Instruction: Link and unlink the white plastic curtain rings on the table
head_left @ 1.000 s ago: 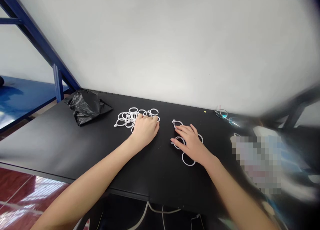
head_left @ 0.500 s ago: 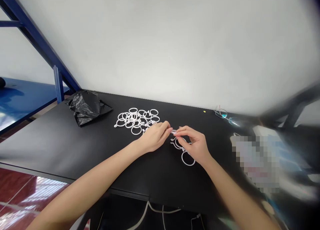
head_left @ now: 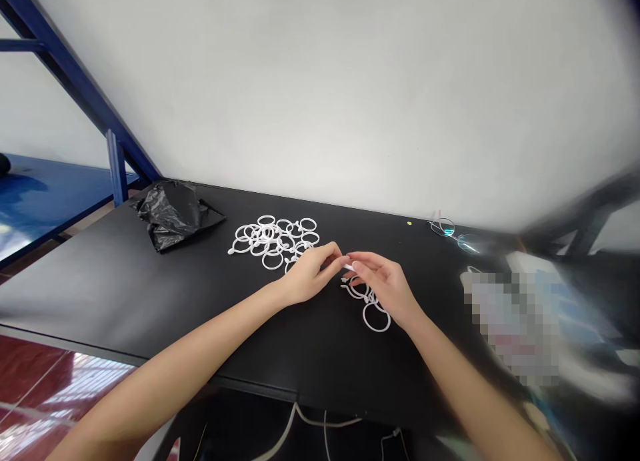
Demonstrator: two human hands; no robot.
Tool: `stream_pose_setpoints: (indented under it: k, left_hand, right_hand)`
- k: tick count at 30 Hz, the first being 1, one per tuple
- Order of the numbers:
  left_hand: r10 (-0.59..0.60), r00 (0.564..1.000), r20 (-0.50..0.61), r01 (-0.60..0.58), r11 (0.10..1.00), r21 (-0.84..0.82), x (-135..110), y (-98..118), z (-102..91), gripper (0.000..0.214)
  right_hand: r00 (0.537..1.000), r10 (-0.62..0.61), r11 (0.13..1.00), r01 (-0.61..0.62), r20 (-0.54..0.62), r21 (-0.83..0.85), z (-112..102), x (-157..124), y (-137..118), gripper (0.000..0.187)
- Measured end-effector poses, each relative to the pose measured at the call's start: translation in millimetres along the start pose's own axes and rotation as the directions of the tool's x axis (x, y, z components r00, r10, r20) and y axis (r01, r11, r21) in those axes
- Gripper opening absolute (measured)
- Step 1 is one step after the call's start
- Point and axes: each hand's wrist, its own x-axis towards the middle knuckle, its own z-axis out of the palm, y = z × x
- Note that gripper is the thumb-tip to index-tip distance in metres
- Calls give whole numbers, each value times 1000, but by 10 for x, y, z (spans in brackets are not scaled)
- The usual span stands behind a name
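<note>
Between my two hands is a white plastic curtain ring (head_left: 349, 267), seen nearly edge-on. My left hand (head_left: 316, 269) pinches one side of it between thumb and fingers. On its other side my right hand (head_left: 383, 281) is closed on it with the thumb near the fingertips. Several white curtain rings (head_left: 377, 317) lie on the table under and beside my right hand, partly covered by it. A larger heap of the same white rings (head_left: 273, 237), with small knobbed ends, lies just beyond my left hand.
The black table (head_left: 165, 301) stands against a white wall. A crumpled black plastic bag (head_left: 173, 214) lies at the back left. Eyeglasses (head_left: 443, 227) rest at the back right, near a blurred package (head_left: 510, 327). Cables (head_left: 325, 424) hang below the front edge.
My right hand has turned and its fingers have shifted on the ring, the thumb now on top. My left hand has barely moved. The rings on the table look the same.
</note>
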Motion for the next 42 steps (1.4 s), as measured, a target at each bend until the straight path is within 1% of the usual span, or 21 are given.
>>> stream_pose_setpoints:
  k: [3, 7, 10, 14, 18, 21, 24, 25, 27, 28, 30, 31, 33, 35, 37, 39, 42]
  left_hand:
    - [31, 1000, -1, -31, 999, 16, -13, 3, 9, 30]
    - [103, 995, 14, -104, 992, 77, -19, -15, 13, 33]
    - [138, 990, 17, -139, 986, 95, -18, -29, 10, 34]
    - [161, 987, 2, -161, 983, 89, -19, -29, 0, 31]
    - [124, 992, -7, -123, 990, 70, -24, 2, -7, 33]
    - [123, 992, -12, -122, 989, 84, -23, 12, -14, 34]
    - [175, 983, -47, -166, 973, 162, -5, -21, -43, 33]
    - [190, 980, -67, -171, 961, 218, 6, -42, -58, 32]
    - [208, 973, -103, -156, 913, 376, 32, -93, -95, 32]
    - [211, 971, -110, -137, 873, 468, 44, -120, -114, 32]
    - [208, 972, -107, -94, 765, 637, 63, -173, -144, 33]
    - [204, 973, -104, -74, 709, 702, 69, -197, -155, 33]
    - [190, 977, -100, -39, 615, 787, 73, -234, -168, 31]
    - [169, 981, -99, -13, 561, 828, 71, -259, -172, 30]
    - [152, 983, -99, 3, 533, 846, 67, -274, -174, 29]
    - [146, 984, -98, 9, 512, 859, 63, -283, -178, 28]
    - [143, 985, -92, 14, 470, 883, 59, -289, -187, 27]
  right_hand:
    - [1000, -1, 1000, 2, -11, 27, 19, -13, -14, 36]
    - [998, -29, 997, 33, -61, 64, 36, -18, -11, 36]
    - [997, -44, 995, 50, -67, 86, 36, -13, 7, 36]
    - [997, -54, 992, 61, -63, 111, 28, -7, 28, 35]
    - [996, -60, 992, 67, -67, 111, 32, -10, 31, 33]
    - [996, -70, 993, 75, -59, 90, 37, -14, 14, 39]
    - [992, -117, 991, 119, -44, 56, 15, -6, -12, 47]
    - [988, -144, 989, 146, -59, 30, -3, 0, -20, 46]
    - [967, -202, 979, 194, -156, -65, -60, 20, -30, 41]
    - [946, -231, 970, 204, -228, -134, -100, 33, -31, 37]
    - [889, -292, 935, 189, -352, -300, -197, 63, -24, 28]
    - [865, -327, 906, 171, -381, -388, -252, 79, -17, 24]
    - [845, -389, 817, 133, -366, -561, -363, 106, 5, 16]
    - [852, -417, 717, 94, -317, -691, -460, 128, 40, 15]
    - [873, -400, 645, 52, -279, -762, -530, 145, 87, 18]
    - [901, -348, 607, 6, -259, -795, -568, 158, 139, 21]
    - [933, -267, 586, -41, -240, -810, -573, 175, 194, 21]
